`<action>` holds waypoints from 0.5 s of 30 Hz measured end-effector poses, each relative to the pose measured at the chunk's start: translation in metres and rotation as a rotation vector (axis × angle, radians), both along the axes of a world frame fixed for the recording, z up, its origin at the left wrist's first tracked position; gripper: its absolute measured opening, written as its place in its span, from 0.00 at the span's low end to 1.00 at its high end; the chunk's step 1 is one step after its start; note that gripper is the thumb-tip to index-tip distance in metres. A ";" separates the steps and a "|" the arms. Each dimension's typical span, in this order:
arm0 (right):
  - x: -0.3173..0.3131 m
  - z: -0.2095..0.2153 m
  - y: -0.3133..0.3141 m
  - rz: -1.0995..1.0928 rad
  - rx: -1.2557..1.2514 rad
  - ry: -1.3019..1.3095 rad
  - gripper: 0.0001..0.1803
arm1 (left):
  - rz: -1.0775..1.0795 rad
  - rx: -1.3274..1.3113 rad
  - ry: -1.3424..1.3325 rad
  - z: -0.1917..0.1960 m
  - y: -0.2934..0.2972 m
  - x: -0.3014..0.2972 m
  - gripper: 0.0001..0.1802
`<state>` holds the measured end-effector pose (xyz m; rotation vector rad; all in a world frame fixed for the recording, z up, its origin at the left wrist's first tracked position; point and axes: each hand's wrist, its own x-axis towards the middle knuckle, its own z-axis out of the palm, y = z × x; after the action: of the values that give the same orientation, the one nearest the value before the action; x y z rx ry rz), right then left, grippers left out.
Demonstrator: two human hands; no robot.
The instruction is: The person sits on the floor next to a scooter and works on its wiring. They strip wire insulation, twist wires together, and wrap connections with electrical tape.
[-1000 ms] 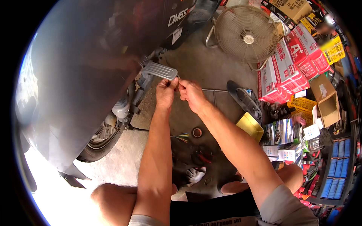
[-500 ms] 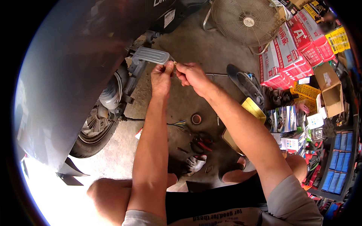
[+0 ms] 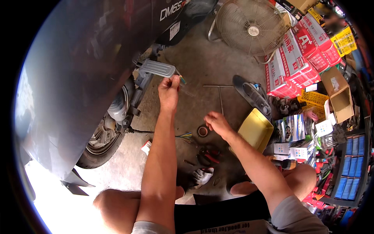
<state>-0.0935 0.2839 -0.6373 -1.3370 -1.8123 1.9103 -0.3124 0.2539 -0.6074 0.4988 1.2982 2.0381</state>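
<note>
Just below a grey ribbed foot pedal (image 3: 157,69) beside the vehicle, my left hand (image 3: 168,93) pinches a thin wire (image 3: 182,80) between thumb and fingers. The wire's greenish end sticks out to the right of the thumb. Lower and to the right, my right hand (image 3: 219,124) hangs over the floor with its fingers curled together; anything inside them is hidden. A roll of dark tape (image 3: 202,131) lies on the floor just left of that hand. A bundle of coloured wires (image 3: 184,136) ends to the left of the tape.
A dark vehicle body (image 3: 89,58) and wheel (image 3: 103,146) fill the left. On the floor are red-handled pliers (image 3: 210,155), a glove (image 3: 202,176), a T-shaped wrench (image 3: 220,95) and a yellow tray (image 3: 255,130). A fan (image 3: 249,31) and red boxes (image 3: 290,68) stand at far right.
My right hand has left the wire and moved down and right toward the tape roll. My left hand stays by the pedal, still pinching the wire.
</note>
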 end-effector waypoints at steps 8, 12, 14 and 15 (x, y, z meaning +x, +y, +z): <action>0.105 -0.092 -0.050 0.039 0.531 -0.532 0.08 | -0.001 -0.012 -0.019 0.006 -0.003 0.002 0.07; 0.122 -0.102 -0.085 0.135 0.502 -0.561 0.07 | -0.011 -0.021 -0.074 0.012 -0.002 0.005 0.07; 0.122 -0.099 -0.099 0.140 0.502 -0.517 0.07 | -0.005 -0.012 -0.075 0.012 0.000 0.005 0.07; 0.123 -0.097 -0.105 0.142 0.502 -0.496 0.07 | -0.003 -0.011 -0.080 0.012 0.000 0.006 0.08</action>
<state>0.0292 0.1786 -0.7343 -1.6035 -2.4548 1.0953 -0.3066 0.2534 -0.5955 0.4096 1.2599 2.0262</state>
